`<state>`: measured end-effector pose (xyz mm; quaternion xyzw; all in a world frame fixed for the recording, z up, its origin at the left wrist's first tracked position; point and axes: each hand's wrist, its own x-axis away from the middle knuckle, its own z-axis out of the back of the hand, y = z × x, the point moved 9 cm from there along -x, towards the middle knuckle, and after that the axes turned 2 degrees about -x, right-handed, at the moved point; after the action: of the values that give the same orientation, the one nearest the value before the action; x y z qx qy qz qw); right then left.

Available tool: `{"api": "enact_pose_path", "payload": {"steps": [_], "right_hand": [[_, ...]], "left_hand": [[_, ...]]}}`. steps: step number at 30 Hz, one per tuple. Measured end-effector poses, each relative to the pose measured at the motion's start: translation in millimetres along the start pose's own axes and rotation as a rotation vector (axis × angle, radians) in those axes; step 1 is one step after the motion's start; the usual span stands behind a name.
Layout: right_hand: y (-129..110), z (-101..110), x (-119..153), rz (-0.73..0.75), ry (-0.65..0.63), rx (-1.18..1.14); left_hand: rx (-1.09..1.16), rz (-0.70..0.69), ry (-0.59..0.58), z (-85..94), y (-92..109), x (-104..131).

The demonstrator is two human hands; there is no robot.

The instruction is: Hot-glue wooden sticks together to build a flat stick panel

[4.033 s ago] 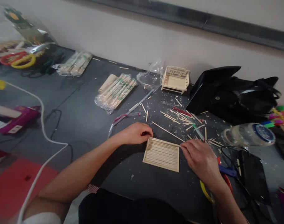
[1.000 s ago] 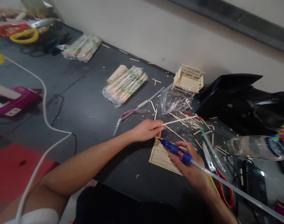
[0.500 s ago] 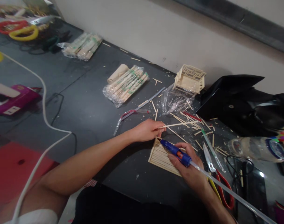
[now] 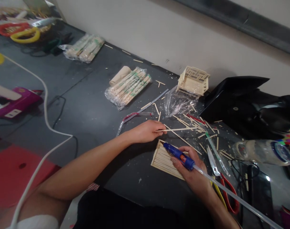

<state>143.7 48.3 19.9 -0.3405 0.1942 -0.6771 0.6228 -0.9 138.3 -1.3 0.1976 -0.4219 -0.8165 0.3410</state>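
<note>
The left hand (image 4: 150, 131) pinches a thin pale wooden stick (image 4: 180, 129) near its left end, projecting right. The right hand (image 4: 192, 170) grips a slim blue plastic glue gun (image 4: 175, 152), its nozzle (image 4: 162, 143) at the far left corner of a pale rectangular slatted wooden panel (image 4: 164, 162) — contact indeterminate — which lies just nearer than the left hand, partly hidden by the right.

Pale wall (image 4: 125, 25) behind dark table (image 4: 83, 111)
</note>
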Motion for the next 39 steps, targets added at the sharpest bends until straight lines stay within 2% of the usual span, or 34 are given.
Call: {"api": "enact_pose_path", "payload": {"steps": [4,7,10,14,17,22,30,39], "right_hand": [[0,1,0,-0.006,0.016,-0.001],[1,1,0,-0.010,0.014,-0.008],[-1,1,0,0.000,0.014,-0.002],[-2,1,0,0.009,0.022,0.007],[-1,1,0,0.016,0.026,0.009],[-3,1,-1,0.048,0.025,0.033],[-5,3,-2,0.018,0.046,-0.006],[-3,2,-2,0.014,0.041,-0.008]], "left_hand": [[-0.212,0.186,0.074,17.8,-15,6],[-0.363,0.221,0.031,22.3,-17,8],[-0.330,0.181,-0.044,21.3,-10,9],[-0.222,0.037,-0.188,10.9,7,11],[-0.261,0.004,-0.259,1.7,8,11],[-0.263,-0.027,-0.232,-3.7,5,8],[-0.203,-0.040,-0.185,-2.9,5,6],[-0.193,-0.015,-0.186,-4.1,2,6]]}}
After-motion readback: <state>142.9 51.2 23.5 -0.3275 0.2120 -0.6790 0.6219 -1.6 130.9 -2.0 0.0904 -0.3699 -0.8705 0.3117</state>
